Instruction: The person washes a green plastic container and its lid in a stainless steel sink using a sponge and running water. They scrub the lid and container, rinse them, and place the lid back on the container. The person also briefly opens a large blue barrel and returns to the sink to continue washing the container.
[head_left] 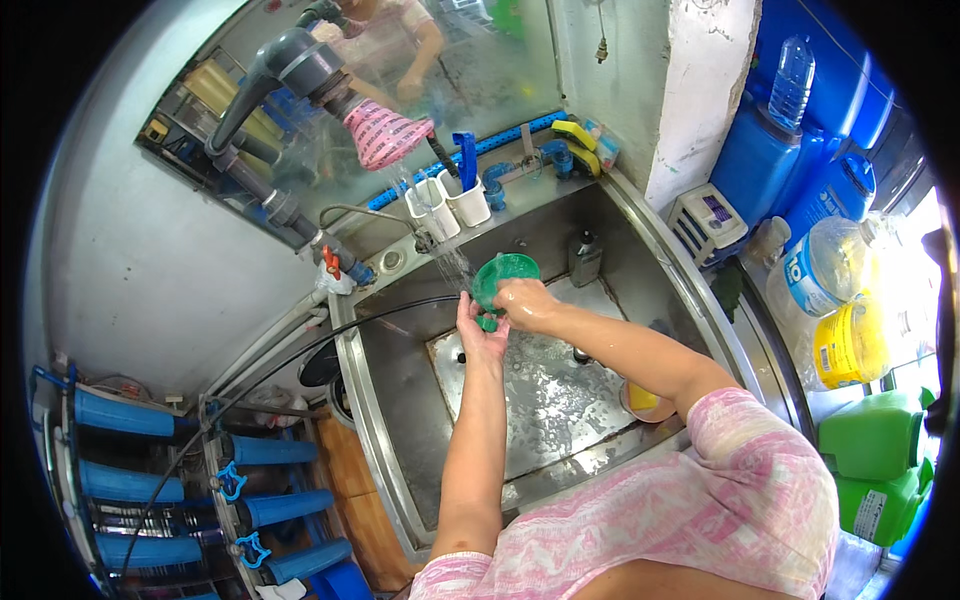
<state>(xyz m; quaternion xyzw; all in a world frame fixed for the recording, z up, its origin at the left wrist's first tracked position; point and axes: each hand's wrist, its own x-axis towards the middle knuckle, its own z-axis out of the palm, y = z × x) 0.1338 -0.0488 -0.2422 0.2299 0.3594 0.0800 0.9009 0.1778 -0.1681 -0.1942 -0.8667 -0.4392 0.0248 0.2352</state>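
Note:
Over the steel sink (400, 470), a green funnel (510, 264) tilts with its wide round mouth upward and its narrow end partly hidden by my fingers. My left hand (484, 335) is palm up beneath it, fingers curled round the narrow green end. Wet and closed, my right hand (526, 303) grips the funnel at the near side of its rim; its fingertips are hidden. Water (450, 255) falls just left of the funnel from a tap outlet wrapped in pink cloth (385, 135).
A dark bottle (584, 258) stands in the sink's far right corner, a pinkish bowl with something yellow (645, 402) at its right side. White holders (465, 200) sit on the back ledge beside yellow-and-black sponges (575, 135). A black hose (390, 312) crosses the left rim. Blue containers (745, 165) stand at right.

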